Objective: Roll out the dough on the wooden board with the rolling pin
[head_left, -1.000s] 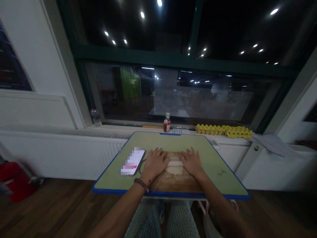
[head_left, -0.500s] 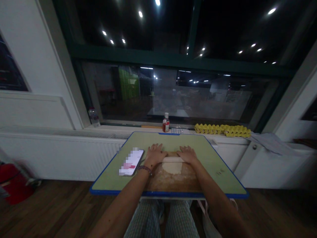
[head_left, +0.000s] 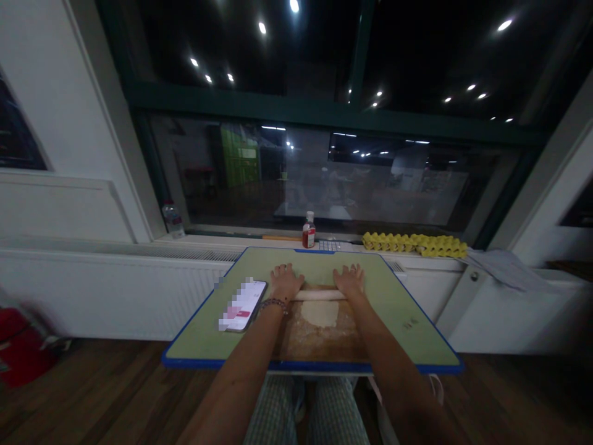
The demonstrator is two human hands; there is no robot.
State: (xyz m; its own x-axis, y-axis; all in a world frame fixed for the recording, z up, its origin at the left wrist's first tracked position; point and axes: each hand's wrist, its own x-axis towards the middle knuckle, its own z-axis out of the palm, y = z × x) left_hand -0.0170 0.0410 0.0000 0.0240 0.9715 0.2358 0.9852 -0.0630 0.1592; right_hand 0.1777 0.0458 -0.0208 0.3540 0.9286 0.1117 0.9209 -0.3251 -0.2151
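Note:
A pale rolling pin [head_left: 319,295] lies crosswise over the far part of a brown wooden board [head_left: 319,341]. Both of its ends pass under my palms. My left hand [head_left: 285,283] rests on its left end, fingers spread forward, a bead bracelet at the wrist. On the right end lies my right hand [head_left: 349,282], also with fingers stretched out and apart. A flat, thin sheet of dough [head_left: 320,313] sits on the floury board just on the near side of the pin. The pin's ends are hidden by my hands.
Left of my left forearm, a lit phone [head_left: 245,306] lies on the green blue-edged table [head_left: 398,296]. On the windowsill behind stand a small bottle of red liquid [head_left: 308,232], a yellow egg tray [head_left: 414,243] and a clear bottle [head_left: 173,219]. A red container [head_left: 21,346] stands at floor left.
The pin has shifted slightly away from me, off the dough, so more of the sheet shows. My hands have moved forward with it, and their fingers are more spread.

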